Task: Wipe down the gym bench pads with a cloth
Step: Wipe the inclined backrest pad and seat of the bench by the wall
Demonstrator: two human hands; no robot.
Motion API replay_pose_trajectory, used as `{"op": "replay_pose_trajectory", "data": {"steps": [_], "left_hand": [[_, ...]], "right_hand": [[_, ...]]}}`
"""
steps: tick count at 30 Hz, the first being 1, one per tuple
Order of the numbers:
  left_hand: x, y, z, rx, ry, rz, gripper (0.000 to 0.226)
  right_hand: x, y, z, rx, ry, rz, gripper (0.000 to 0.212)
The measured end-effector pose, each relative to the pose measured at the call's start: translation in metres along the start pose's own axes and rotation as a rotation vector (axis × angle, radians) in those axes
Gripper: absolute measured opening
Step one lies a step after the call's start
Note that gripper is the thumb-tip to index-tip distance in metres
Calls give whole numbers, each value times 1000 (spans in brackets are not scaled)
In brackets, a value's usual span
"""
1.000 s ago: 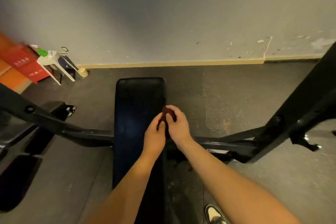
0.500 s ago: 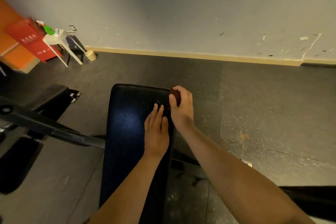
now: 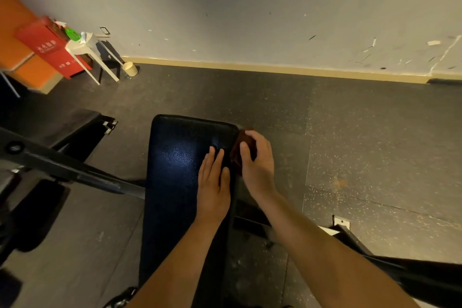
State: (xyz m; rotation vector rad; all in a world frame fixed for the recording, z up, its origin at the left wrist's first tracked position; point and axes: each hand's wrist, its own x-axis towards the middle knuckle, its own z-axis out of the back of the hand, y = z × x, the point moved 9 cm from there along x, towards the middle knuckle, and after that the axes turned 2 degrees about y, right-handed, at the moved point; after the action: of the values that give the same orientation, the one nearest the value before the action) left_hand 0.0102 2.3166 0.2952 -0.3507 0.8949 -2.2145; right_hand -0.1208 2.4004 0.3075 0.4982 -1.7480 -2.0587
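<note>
Right hand (image 3: 257, 165) fingers curled round the bunched cloth (image 3: 237, 155) at the bench pad (image 3: 180, 182) far-right edge, pad's long axis running near-far; left hand (image 3: 212, 187) flat, fingers together, just left.

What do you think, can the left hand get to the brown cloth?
Probably yes. The left hand lies flat on the bench pad right beside the cloth, which the right hand grips at the pad's edge; nothing lies between.

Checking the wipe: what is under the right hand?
A dark reddish-brown cloth, gripped against the right edge of the bench pad. The right hand covers most of it; its shape is hidden.
</note>
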Motion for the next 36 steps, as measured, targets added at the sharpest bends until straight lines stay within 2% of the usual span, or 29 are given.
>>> {"op": "replay_pose_trajectory", "data": {"steps": [5,12,15,19,22,28,36], "left_hand": [[-3,3,-1,-30,-12,9,45],[-7,0,-4,-48,12,16,47],[-11,2,-3,30,-1,-35,49],[-25,13,0,94,-65,-60,48],[-45,21,-2,61,-83,-53,49],[-75,37,-21,-40,43,22,49],[-87,44,-21,6,38,31,49]], "right_hand": [[3,3,-20,96,4,6,39],[-48,-35,-16,-60,91,-104,31],[-25,-16,-4,-72,32,-49,29],[-2,7,-15,31,17,23,36],[-23,-17,-22,12,39,-21,38],[-105,-78,-31,-32,159,-111,33],[-60,-38,-25,3,58,-56,28]]}}
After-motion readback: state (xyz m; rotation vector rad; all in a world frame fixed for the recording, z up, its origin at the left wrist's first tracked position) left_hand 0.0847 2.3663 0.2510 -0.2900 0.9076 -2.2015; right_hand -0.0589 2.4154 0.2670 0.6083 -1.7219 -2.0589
